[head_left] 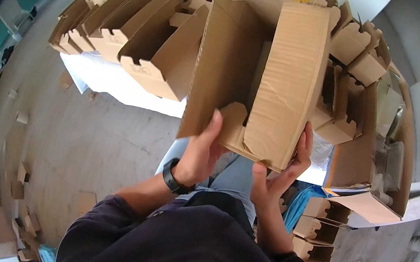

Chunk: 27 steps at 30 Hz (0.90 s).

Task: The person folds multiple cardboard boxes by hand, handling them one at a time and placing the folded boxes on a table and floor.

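Head view: left hand (pixel 200 152) and right hand (pixel 281 171) each grip the near end of a half-folded cardboard box (pixel 259 72); folded cartons (pixel 142 35) stacked beyond.

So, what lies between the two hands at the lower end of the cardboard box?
In the head view, the box's notched bottom flap lies between the left hand and right hand. Below it, the gap shows the person's light blue trousers.
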Each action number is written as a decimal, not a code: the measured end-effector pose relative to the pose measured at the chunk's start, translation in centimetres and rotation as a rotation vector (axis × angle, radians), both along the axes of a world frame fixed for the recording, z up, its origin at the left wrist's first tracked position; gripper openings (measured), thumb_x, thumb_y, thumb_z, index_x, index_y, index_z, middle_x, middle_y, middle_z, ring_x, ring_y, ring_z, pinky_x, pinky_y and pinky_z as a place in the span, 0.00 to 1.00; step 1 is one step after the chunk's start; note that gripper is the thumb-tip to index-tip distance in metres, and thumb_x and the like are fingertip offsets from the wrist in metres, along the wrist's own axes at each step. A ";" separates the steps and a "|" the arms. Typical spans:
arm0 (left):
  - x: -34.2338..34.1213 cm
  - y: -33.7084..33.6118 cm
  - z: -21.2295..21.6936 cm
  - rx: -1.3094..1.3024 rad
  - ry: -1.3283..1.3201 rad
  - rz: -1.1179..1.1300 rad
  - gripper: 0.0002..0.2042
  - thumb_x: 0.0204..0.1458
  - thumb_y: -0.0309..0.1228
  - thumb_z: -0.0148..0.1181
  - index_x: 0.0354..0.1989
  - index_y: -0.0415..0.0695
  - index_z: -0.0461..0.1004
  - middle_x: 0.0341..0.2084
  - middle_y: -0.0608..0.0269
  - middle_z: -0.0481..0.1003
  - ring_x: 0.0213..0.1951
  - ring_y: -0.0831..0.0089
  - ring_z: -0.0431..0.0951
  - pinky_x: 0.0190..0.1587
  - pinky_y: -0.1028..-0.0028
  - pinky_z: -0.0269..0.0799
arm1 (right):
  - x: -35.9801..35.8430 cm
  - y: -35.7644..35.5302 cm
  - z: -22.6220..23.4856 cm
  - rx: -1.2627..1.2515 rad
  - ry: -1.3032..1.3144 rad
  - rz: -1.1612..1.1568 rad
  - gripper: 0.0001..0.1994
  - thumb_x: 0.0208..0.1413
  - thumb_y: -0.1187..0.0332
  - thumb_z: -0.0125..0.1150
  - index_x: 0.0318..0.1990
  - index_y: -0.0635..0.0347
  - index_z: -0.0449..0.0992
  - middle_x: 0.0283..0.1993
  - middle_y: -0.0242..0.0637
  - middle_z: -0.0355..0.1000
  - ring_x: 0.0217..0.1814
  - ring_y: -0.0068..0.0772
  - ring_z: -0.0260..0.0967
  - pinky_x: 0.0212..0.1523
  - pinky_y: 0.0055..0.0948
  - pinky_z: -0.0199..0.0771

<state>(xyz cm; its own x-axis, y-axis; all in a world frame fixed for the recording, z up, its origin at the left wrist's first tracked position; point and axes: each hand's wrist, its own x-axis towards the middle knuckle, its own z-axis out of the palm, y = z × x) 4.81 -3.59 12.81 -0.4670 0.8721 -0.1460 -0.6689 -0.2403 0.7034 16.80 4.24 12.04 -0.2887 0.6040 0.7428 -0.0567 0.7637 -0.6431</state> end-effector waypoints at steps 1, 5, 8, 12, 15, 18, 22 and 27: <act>-0.4 0.1 1.0 -0.027 -0.028 0.011 0.28 0.60 0.53 0.37 0.59 0.42 0.58 0.55 0.61 0.66 0.56 0.70 0.66 0.57 0.66 0.60 | 0.0 -0.1 -0.3 0.001 0.020 0.045 0.43 0.45 0.55 0.64 0.62 0.67 0.45 0.67 0.60 0.38 0.70 0.55 0.38 0.66 0.47 0.39; -2.1 0.0 1.4 -0.040 -0.058 0.047 0.25 0.61 0.50 0.37 0.57 0.42 0.61 0.51 0.62 0.70 0.53 0.71 0.69 0.53 0.68 0.64 | -0.1 -1.2 -0.6 0.021 -0.050 0.042 0.42 0.46 0.55 0.62 0.63 0.68 0.47 0.68 0.60 0.38 0.71 0.56 0.36 0.66 0.48 0.37; -3.4 -0.3 2.0 -0.031 -0.067 0.001 0.24 0.61 0.48 0.38 0.56 0.41 0.61 0.50 0.60 0.70 0.51 0.69 0.71 0.51 0.66 0.67 | -0.2 -0.9 0.5 0.027 -0.099 0.056 0.40 0.48 0.55 0.60 0.63 0.68 0.50 0.68 0.60 0.42 0.71 0.56 0.37 0.66 0.49 0.35; -6.4 0.5 3.6 0.043 -0.060 0.026 0.24 0.62 0.46 0.38 0.57 0.38 0.58 0.50 0.53 0.69 0.51 0.62 0.72 0.51 0.59 0.70 | -0.8 0.2 1.3 0.155 -0.165 0.084 0.35 0.49 0.56 0.58 0.61 0.67 0.55 0.66 0.60 0.46 0.70 0.58 0.41 0.66 0.52 0.35; -9.7 0.5 6.1 0.076 0.047 0.090 0.27 0.61 0.47 0.38 0.60 0.39 0.54 0.54 0.52 0.65 0.54 0.60 0.69 0.54 0.56 0.68 | -2.1 1.8 0.1 0.215 -0.054 0.094 0.30 0.50 0.60 0.58 0.58 0.67 0.59 0.65 0.60 0.48 0.69 0.58 0.44 0.66 0.51 0.39; -15.9 -0.7 6.1 0.498 -0.002 -0.094 0.26 0.62 0.47 0.34 0.61 0.39 0.51 0.56 0.47 0.62 0.58 0.53 0.63 0.56 0.48 0.64 | -3.9 4.3 -1.3 0.064 -0.008 0.029 0.29 0.49 0.65 0.59 0.57 0.67 0.59 0.65 0.60 0.49 0.69 0.57 0.44 0.66 0.48 0.41; -24.2 -1.3 8.5 0.443 0.135 0.072 0.28 0.62 0.45 0.28 0.64 0.38 0.43 0.62 0.40 0.50 0.60 0.40 0.55 0.60 0.40 0.55 | -6.6 10.4 -4.6 -0.083 -0.220 -0.109 0.22 0.52 0.74 0.52 0.55 0.68 0.60 0.64 0.53 0.53 0.66 0.50 0.51 0.64 0.42 0.48; -37.8 0.1 12.2 0.289 0.377 0.520 0.25 0.63 0.38 0.34 0.65 0.40 0.43 0.63 0.39 0.45 0.64 0.42 0.45 0.61 0.39 0.50 | -8.3 16.3 -11.2 -0.068 -0.458 -0.190 0.12 0.56 0.75 0.50 0.48 0.63 0.66 0.49 0.45 0.65 0.49 0.40 0.63 0.51 0.35 0.63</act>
